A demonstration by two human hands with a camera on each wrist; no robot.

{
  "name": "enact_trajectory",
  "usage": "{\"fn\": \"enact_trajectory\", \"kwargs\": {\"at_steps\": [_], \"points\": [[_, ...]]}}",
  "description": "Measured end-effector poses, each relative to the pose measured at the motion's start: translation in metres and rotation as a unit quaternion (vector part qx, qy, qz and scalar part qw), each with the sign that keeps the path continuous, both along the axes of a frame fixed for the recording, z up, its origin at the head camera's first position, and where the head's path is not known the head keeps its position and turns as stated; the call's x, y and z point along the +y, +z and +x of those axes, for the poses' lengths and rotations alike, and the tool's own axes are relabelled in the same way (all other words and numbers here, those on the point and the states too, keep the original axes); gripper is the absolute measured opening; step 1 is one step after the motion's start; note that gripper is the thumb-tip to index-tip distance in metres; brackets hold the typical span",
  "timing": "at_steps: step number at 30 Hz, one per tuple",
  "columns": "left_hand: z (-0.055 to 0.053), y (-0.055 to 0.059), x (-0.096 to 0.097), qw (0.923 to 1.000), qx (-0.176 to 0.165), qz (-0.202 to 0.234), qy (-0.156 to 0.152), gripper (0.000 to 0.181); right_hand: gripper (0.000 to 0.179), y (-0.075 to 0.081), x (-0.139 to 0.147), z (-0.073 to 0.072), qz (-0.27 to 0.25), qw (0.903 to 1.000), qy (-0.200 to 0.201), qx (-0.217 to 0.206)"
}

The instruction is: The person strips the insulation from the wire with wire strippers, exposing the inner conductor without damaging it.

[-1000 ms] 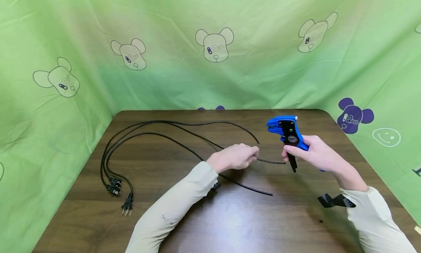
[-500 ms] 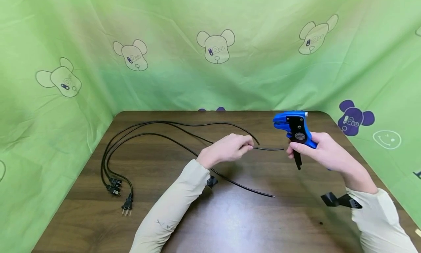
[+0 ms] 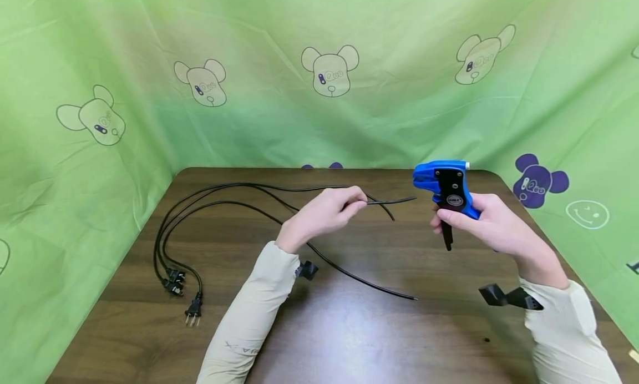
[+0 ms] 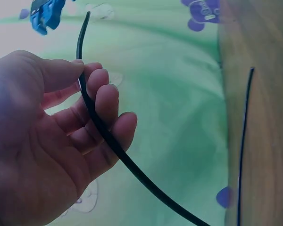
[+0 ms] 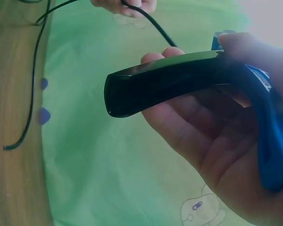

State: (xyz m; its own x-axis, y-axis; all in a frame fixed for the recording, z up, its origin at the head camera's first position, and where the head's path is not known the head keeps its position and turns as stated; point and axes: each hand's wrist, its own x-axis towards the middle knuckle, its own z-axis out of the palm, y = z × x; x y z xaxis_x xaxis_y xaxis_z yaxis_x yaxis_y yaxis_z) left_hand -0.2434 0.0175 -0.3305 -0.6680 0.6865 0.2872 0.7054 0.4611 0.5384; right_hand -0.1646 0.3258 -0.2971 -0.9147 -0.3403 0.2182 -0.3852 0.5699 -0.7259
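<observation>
Between thumb and fingers, my left hand (image 3: pixel 324 211) pinches a black power cord (image 4: pixel 148 184) a short way from its free end. That end sticks out to the right, just short of the blue wire stripper's jaws in the head view. My right hand (image 3: pixel 491 223) holds the wire stripper (image 3: pixel 451 187) by its handles, head up and jaws facing left. From the right wrist view, the black handle (image 5: pixel 165 84) lies across the curled fingers. The stripper and the cord end appear apart.
Two more black cords lie on the wooden table, one ending at the back (image 3: pixel 386 211), one nearer the front (image 3: pixel 369 284). Black plugs (image 3: pixel 193 309) sit at the left. A small dark scrap (image 3: pixel 486 339) lies at the right front. A green printed curtain (image 3: pixel 259 95) surrounds the table.
My left hand has lifted the cord end and moved back and to the left, tilting the end upward. My right hand has raised the wire stripper slightly.
</observation>
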Motion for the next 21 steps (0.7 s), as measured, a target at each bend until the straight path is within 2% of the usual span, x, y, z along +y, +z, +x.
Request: {"fn": "enact_trajectory", "kwargs": {"at_steps": [6,14,21], "points": [[0.001,0.007,-0.014,0.9994,-0.003,0.032,0.009,0.016,0.011,0.003,-0.005,-0.003,-0.020,0.9996,0.018,0.009],[0.004,0.018,-0.029,0.9976,0.022,0.062,0.020,0.015,0.012,0.007,-0.006,-0.004,-0.017,0.9990,0.034,0.022],[0.010,0.026,-0.039,0.9957,0.037,0.084,0.014,0.015,0.012,0.008,-0.008,-0.003,-0.014,0.9987,0.044,0.020]]}}
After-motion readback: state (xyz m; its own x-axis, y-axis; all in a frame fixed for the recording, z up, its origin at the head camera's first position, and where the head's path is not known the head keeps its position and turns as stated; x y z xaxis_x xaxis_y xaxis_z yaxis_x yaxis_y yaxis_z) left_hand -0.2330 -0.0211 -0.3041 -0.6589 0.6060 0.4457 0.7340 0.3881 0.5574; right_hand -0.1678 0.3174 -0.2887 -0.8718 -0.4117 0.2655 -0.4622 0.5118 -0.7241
